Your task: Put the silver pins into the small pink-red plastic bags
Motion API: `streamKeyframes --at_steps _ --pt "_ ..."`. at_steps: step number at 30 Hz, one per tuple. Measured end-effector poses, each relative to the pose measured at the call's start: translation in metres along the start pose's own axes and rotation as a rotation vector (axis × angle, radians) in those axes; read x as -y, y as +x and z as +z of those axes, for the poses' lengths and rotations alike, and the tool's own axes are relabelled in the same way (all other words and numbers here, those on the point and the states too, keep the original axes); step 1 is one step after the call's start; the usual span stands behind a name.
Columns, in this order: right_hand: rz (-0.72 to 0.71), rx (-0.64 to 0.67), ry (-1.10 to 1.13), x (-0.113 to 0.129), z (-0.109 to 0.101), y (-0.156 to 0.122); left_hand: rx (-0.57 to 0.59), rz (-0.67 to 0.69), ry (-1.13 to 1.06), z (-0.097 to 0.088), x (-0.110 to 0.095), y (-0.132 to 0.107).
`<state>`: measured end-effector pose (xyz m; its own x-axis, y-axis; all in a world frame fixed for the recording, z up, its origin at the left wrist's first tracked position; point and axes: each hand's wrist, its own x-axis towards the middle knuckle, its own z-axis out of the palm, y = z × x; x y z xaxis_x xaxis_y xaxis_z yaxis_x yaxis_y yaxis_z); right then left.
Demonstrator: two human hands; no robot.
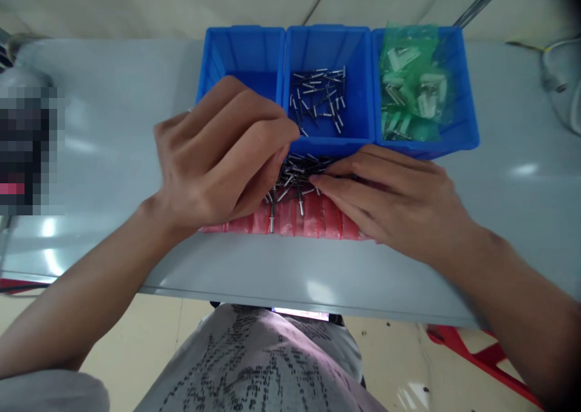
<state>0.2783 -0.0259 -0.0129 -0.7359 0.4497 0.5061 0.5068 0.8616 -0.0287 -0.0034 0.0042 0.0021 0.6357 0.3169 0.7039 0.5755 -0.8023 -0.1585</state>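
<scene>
A heap of metal blind rivets (295,173) lies on pink ribbed plastic packing (308,215) near the middle of the table. My left hand (222,158) is closed over the heap's left side, its fingers curled and the tips mostly hidden. What it holds, if anything, does not show. From the right, my right hand (394,197) reaches the heap with fingers close together. Its fingertips touch the rivets, and whether one is gripped between them is hidden. Beyond the heap, a middle blue bin (336,141) contains scattered rivets.
A left blue bin (245,34) stands partly behind my left hand. The right blue bin (458,85) has green plastic bags (411,91) with pale and metal pieces inside. On the grey table (245,267), a cable (551,79) lies at the far right. A red stool (476,357) stands below.
</scene>
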Motion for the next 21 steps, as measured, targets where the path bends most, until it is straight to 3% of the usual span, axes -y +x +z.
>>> streamKeyframes --at_steps 4,12,17,21 --pt "-0.033 0.019 0.108 0.000 -0.001 0.002 0.003 0.035 -0.010 0.001 0.001 0.000" --pt "-0.040 -0.015 0.015 0.002 -0.001 0.002 -0.036 0.080 -0.005 -0.001 0.000 0.001" --pt "0.136 -0.049 0.044 0.007 -0.009 0.002 -0.030 0.122 -0.007 -0.001 0.003 0.001" --pt "0.184 -0.159 0.072 0.008 -0.017 0.004 0.002 0.149 -0.004 -0.002 0.005 0.001"
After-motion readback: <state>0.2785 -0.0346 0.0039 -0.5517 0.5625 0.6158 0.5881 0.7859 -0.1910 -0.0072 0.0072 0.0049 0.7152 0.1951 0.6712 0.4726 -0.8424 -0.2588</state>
